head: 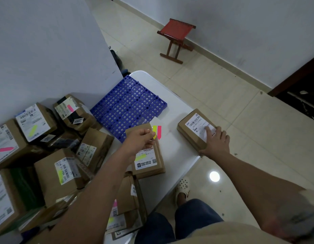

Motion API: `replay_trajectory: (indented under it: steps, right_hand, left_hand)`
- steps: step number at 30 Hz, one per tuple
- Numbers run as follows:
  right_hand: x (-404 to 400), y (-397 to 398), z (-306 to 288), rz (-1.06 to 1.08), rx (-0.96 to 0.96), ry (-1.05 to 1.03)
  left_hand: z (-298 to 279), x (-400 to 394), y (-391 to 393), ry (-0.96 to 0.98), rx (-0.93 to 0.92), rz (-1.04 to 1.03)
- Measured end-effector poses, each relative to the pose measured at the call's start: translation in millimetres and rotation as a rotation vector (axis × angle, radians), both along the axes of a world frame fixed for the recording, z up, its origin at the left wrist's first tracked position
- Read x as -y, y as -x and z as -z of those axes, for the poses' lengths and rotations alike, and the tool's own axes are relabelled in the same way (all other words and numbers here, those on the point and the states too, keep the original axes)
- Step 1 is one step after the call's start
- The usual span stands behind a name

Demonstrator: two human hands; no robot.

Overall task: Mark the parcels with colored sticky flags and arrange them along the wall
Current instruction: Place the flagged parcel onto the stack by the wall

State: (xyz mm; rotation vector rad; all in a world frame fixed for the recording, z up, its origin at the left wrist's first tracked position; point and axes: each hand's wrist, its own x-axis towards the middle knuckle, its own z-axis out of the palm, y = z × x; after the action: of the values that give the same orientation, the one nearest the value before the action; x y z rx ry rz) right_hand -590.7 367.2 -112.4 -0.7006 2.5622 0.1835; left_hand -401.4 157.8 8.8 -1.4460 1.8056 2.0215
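Our right hand (216, 141) lies flat on the parcel (196, 130) at the table's (177, 110) right edge, fingers straight, index tip on its white label (200, 125). No flag on that label that we can see.

Our left hand (139, 138) is over the middle parcel (149, 161), fingers curled and pinched at the sheet of sticky flags (157, 132). A yellow and a pink flag stick out just past the fingertips. Can't tell if a single flag is already peeled off. The middle parcel carries a yellow flag (140, 157) on its label.

A blue perforated tray (128, 104) sits behind the flags, one end against the wall (47, 50).

Left of the table, a pile of flagged boxes (47, 141) sits by the wall, pink and yellow flags showing on several labels.

A red stool (176, 36) stands on the floor (240, 120) at the far wall.
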Motion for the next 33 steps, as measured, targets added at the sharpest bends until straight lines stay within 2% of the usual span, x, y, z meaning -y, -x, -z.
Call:
replay_trajectory:
  steps: [5, 8, 11, 15, 17, 23, 25, 27, 29, 33]
  right_hand:
    - [9.2, -20.9, -4.5, 0.110, 0.017, 0.054]
    - [25.5, -30.8, -26.0, 0.279, 0.054, 0.220]
    - [47.6, -33.9, -61.8, 0.331, 0.042, 0.439]
    - [82.4, -49.8, -122.6, 0.273, 0.020, 0.715]
    - [99.2, -66.4, -151.0, 0.248, 0.030, 0.814]
    - [133.7, -134.7, -190.1, -0.033, 0.084, 0.827]
    - [142.0, -152.8, -193.2, 0.002, 0.198, 0.903]
    - [147.3, -162.4, -198.2, 0.184, 0.435, 1.082]
    - [148.3, -168.6, -200.0, 0.328, 0.675, 1.161]
    - [147.7, -185.2, -186.9, 0.318, 0.877, 1.198]
  left_hand:
    - [0.4, 7.6, -10.1, -0.028, -0.029, -0.032]
    - [-5.0, 12.9, -16.3, -0.042, -0.074, -0.095]
    - [-13.8, 20.1, -20.6, -0.061, -0.133, -0.220]
    - [-33.3, 33.0, -27.9, -0.091, -0.288, -0.500]
    - [-45.1, 36.8, -32.6, -0.075, -0.354, -0.555]
    - [-65.1, 37.0, -47.8, -0.041, -0.402, -0.659]
    - [-66.0, 42.6, -62.4, -0.018, -0.357, -0.760]
    - [-65.3, 49.9, -82.0, -0.065, -0.355, -0.855]
    - [-66.5, 53.3, -101.6, -0.127, -0.379, -0.902]
    - [-74.1, 50.1, -123.4, -0.142, -0.442, -0.922]
